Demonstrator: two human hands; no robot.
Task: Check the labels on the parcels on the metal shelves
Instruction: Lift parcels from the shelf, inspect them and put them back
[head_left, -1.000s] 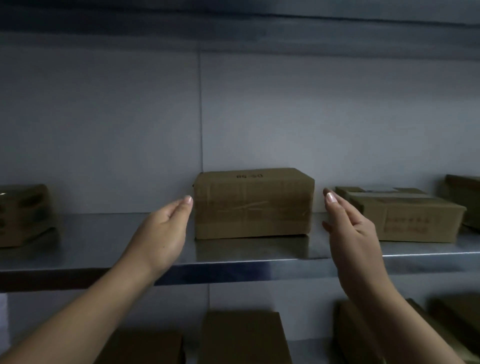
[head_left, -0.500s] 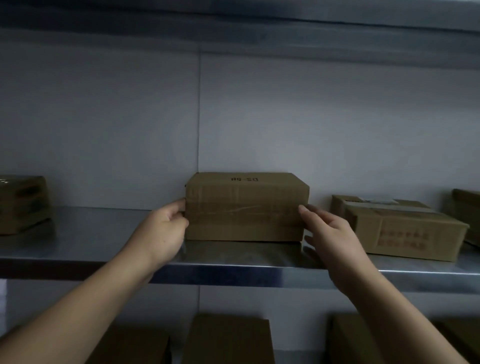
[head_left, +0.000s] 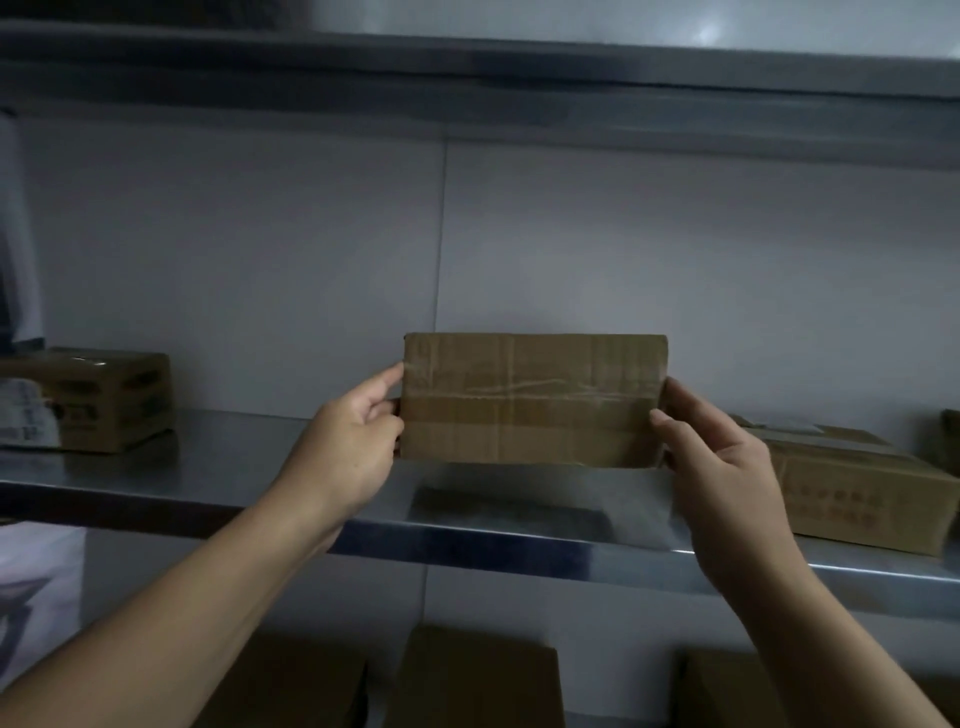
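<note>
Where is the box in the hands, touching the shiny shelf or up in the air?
Apart. The head view shows bare shelf below the box, held up between left hand and right hand.

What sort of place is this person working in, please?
Probably a parcel storeroom or small warehouse: a metal shelf carries a left box and a right box, more boxes sit below, and the left hand and right hand hold up a taped box.

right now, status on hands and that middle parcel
Grip on: left hand and right hand each hold one end of parcel. Parcel held above metal shelf, taped face to camera, no label visible. Nothing blocking.
</note>
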